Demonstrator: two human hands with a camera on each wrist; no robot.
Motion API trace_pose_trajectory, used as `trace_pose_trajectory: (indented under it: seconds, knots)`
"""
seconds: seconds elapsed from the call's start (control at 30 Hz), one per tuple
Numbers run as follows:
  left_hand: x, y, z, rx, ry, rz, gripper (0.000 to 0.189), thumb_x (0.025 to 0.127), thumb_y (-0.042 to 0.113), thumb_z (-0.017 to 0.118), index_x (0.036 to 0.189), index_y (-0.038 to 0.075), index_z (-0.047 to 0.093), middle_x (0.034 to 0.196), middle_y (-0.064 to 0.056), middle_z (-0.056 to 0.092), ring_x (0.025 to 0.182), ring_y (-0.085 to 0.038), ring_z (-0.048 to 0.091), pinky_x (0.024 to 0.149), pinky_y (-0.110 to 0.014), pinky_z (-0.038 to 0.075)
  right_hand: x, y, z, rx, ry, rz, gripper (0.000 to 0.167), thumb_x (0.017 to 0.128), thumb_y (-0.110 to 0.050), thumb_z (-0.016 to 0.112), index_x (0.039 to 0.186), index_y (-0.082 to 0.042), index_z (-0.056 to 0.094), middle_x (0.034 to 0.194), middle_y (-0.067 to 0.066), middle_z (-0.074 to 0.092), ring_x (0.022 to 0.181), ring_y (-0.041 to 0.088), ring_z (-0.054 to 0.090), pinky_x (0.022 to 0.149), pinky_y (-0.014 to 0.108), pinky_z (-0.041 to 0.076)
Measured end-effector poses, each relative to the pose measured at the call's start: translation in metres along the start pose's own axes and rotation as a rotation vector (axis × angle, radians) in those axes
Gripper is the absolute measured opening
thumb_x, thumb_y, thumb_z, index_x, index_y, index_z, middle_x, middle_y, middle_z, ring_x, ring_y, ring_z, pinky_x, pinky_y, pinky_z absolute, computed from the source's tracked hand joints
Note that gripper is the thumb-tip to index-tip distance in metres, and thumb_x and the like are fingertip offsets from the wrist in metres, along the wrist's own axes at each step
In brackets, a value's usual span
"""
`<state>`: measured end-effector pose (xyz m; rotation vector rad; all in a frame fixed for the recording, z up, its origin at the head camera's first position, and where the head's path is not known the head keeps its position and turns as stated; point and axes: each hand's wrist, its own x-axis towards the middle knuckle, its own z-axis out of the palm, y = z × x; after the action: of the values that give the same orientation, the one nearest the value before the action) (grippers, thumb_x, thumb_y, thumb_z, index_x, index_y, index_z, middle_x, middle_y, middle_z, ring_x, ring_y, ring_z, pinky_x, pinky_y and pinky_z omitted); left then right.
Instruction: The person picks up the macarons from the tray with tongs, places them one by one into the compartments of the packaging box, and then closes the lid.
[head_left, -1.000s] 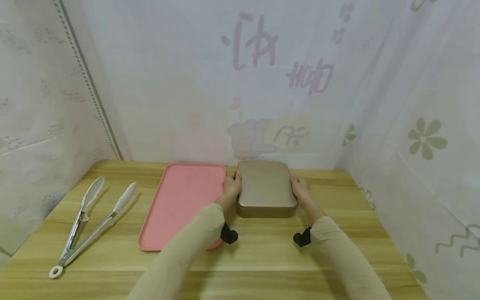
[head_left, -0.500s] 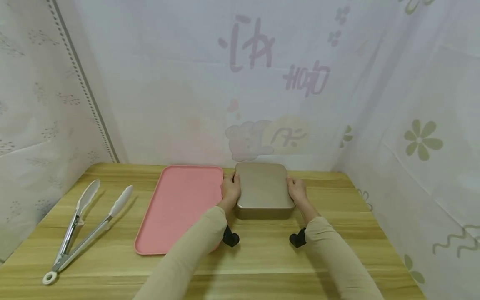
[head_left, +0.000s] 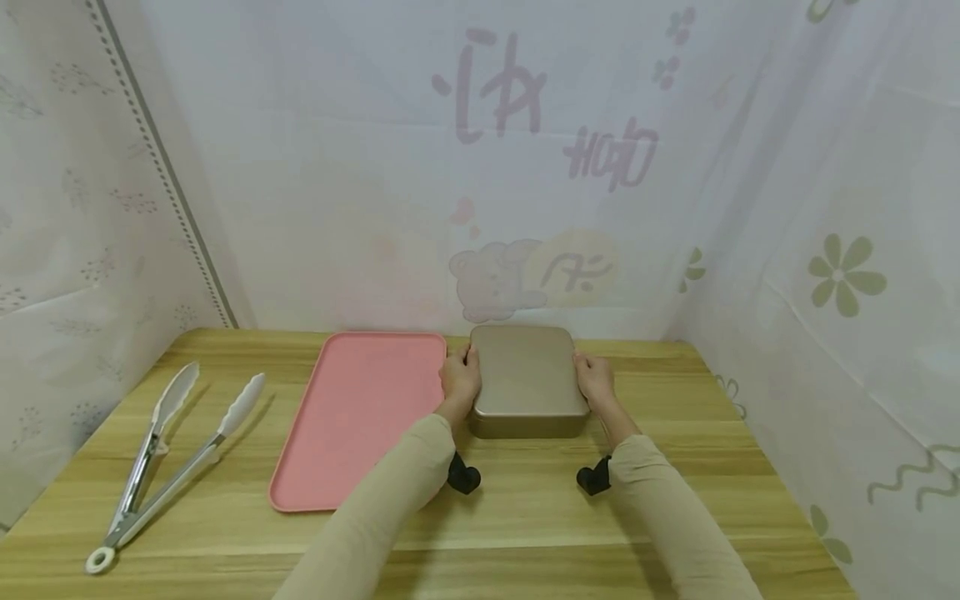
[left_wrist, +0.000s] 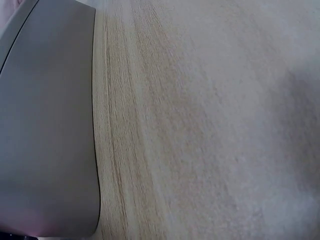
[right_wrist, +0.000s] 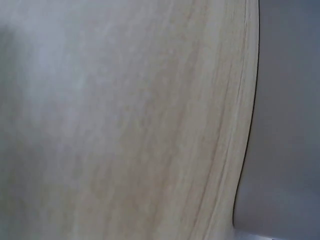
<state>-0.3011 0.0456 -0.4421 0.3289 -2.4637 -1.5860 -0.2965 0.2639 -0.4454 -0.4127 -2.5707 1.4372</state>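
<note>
A closed, gold-beige metal tin box (head_left: 528, 375) with rounded corners sits on the wooden table, near its back edge. My left hand (head_left: 460, 379) grips the box's left side, thumb along the lid's edge and the other fingers mostly hidden. On the opposite side my right hand (head_left: 596, 382) holds the box in the same way. Part of the box's wall (left_wrist: 47, 125) fills the left of the left wrist view, close against the wood. In the right wrist view the box's wall (right_wrist: 285, 130) shows at the right edge.
Left of the box lies a flat pink tray (head_left: 360, 408), partly covered by the left forearm. Farther left, spread metal tongs (head_left: 168, 475) with white tips rest on the table (head_left: 525, 517). Patterned white curtains (head_left: 337, 167) enclose the back and sides.
</note>
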Motion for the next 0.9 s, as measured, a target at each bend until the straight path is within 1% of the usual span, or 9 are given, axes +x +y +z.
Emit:
trace_pose_trajectory:
  seconds: [0.13, 0.27, 0.33, 0.47, 0.57, 0.63, 0.73, 0.8, 0.9]
  knots:
    - [0.003, 0.001, 0.001, -0.006, -0.006, -0.011, 0.036, 0.099, 0.026, 0.047, 0.124, 0.004, 0.061, 0.121, -0.016, 0.062, 0.112, -0.035, 0.057, 0.096, -0.045, 0.042, 0.003, 0.002, 0.0, 0.072, -0.034, 0.059, 0.043, 0.1, -0.029, 0.041, 0.111, 0.007, 0.064, 0.096, 0.015, 0.06, 0.079, 0.018, 0.051, 0.065, 0.025, 0.044]
    - [0.007, 0.001, 0.002, -0.028, -0.041, -0.026, 0.037, 0.099, 0.026, 0.047, 0.126, 0.004, 0.059, 0.124, -0.016, 0.06, 0.115, -0.034, 0.055, 0.098, -0.044, 0.041, 0.007, 0.008, -0.003, 0.133, -0.084, 0.086, 0.044, 0.102, -0.028, 0.038, 0.103, 0.01, 0.06, 0.086, 0.01, 0.055, 0.074, 0.016, 0.048, 0.064, 0.025, 0.043]
    - [0.006, 0.0, 0.001, -0.04, -0.075, -0.039, 0.039, 0.099, 0.027, 0.047, 0.127, 0.003, 0.058, 0.125, -0.016, 0.059, 0.117, -0.033, 0.054, 0.099, -0.043, 0.041, 0.007, 0.011, -0.006, 0.144, -0.118, 0.096, 0.043, 0.103, -0.026, 0.034, 0.112, 0.007, 0.059, 0.09, 0.006, 0.055, 0.075, 0.012, 0.048, 0.066, 0.022, 0.042]
    - [0.006, 0.0, -0.007, -0.101, -0.155, -0.085, 0.044, 0.099, 0.03, 0.045, 0.131, 0.002, 0.053, 0.131, -0.018, 0.055, 0.122, -0.032, 0.05, 0.102, -0.041, 0.039, 0.003, 0.017, -0.019, 0.245, -0.195, 0.153, 0.048, 0.104, -0.028, 0.027, 0.128, 0.009, 0.047, 0.101, 0.009, 0.056, 0.079, 0.008, 0.052, 0.07, 0.02, 0.045]
    - [0.009, 0.004, -0.019, -0.137, -0.2, -0.087, 0.049, 0.1, 0.033, 0.041, 0.136, 0.001, 0.048, 0.137, -0.019, 0.048, 0.126, -0.033, 0.045, 0.105, -0.042, 0.035, 0.0, 0.018, -0.031, 0.316, -0.211, 0.168, 0.051, 0.104, -0.03, 0.027, 0.129, 0.012, 0.041, 0.101, 0.01, 0.053, 0.079, 0.009, 0.051, 0.073, 0.022, 0.046]
    - [0.012, 0.007, -0.029, -0.135, -0.237, -0.068, 0.052, 0.1, 0.035, 0.038, 0.14, 0.002, 0.042, 0.143, -0.018, 0.042, 0.131, -0.034, 0.039, 0.108, -0.043, 0.03, -0.003, 0.018, -0.04, 0.316, -0.209, 0.151, 0.052, 0.104, -0.031, 0.027, 0.131, 0.011, 0.039, 0.105, 0.011, 0.05, 0.084, 0.01, 0.052, 0.079, 0.024, 0.048]
    - [0.015, 0.015, -0.047, -0.139, -0.335, -0.058, 0.058, 0.1, 0.04, 0.036, 0.147, 0.005, 0.029, 0.15, -0.015, 0.031, 0.137, -0.033, 0.029, 0.112, -0.044, 0.023, -0.008, 0.017, -0.055, 0.283, -0.218, 0.096, 0.057, 0.104, -0.034, 0.025, 0.137, 0.012, 0.033, 0.121, 0.022, 0.046, 0.102, 0.021, 0.053, 0.095, 0.034, 0.045]
    - [0.016, 0.019, -0.059, -0.139, -0.404, -0.046, 0.062, 0.101, 0.043, 0.034, 0.15, 0.007, 0.021, 0.153, -0.013, 0.023, 0.141, -0.032, 0.021, 0.113, -0.044, 0.018, -0.012, 0.016, -0.064, 0.25, -0.238, 0.051, 0.062, 0.103, -0.037, 0.023, 0.142, 0.011, 0.027, 0.134, 0.027, 0.038, 0.118, 0.03, 0.047, 0.104, 0.042, 0.037]
    - [0.015, 0.025, -0.08, -0.142, -0.492, 0.003, 0.065, 0.101, 0.045, 0.032, 0.151, 0.008, 0.015, 0.156, -0.011, 0.016, 0.143, -0.03, 0.013, 0.114, -0.045, 0.014, -0.02, 0.01, -0.077, 0.205, -0.278, -0.027, 0.065, 0.103, -0.041, 0.022, 0.143, 0.011, 0.023, 0.14, 0.032, 0.032, 0.129, 0.04, 0.036, 0.106, 0.049, 0.031]
